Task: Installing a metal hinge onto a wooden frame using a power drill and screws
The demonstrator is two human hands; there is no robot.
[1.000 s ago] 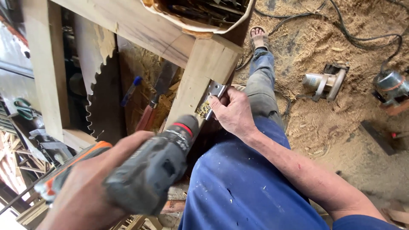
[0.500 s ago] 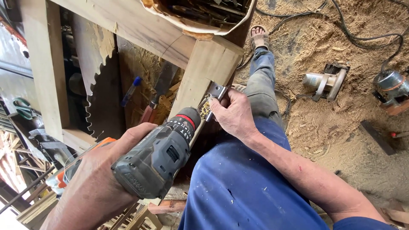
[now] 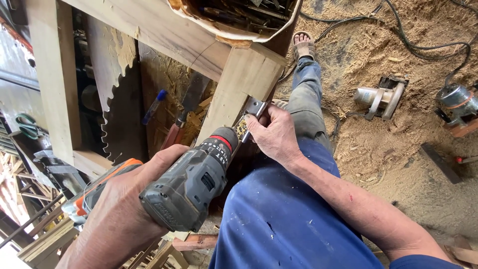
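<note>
My left hand (image 3: 119, 214) grips a grey and orange cordless drill (image 3: 191, 182) with a red ring behind its chuck. The drill's tip points at a small metal hinge (image 3: 255, 108) on the edge of a pale wooden post (image 3: 239, 94). My right hand (image 3: 276, 134) pinches that hinge against the post, fingers closed on its lower leaf. The drill's bit is hidden between chuck and hand. My blue-trousered leg (image 3: 298, 99) stretches out below, ending in a sandalled foot (image 3: 303, 47).
A large toothed saw blade (image 3: 119, 119) leans inside the wooden frame at left, beside a blue-tipped tool (image 3: 152, 107) and a red-handled blade (image 3: 181, 124). Power tools (image 3: 381, 94), (image 3: 455, 107) and black cables (image 3: 398, 35) lie on the sawdust floor at right. A tub of tools (image 3: 239, 15) sits above.
The drill has risen and swung forward toward the hinge, its tip now close to my right hand. My right hand has stayed on the hinge.
</note>
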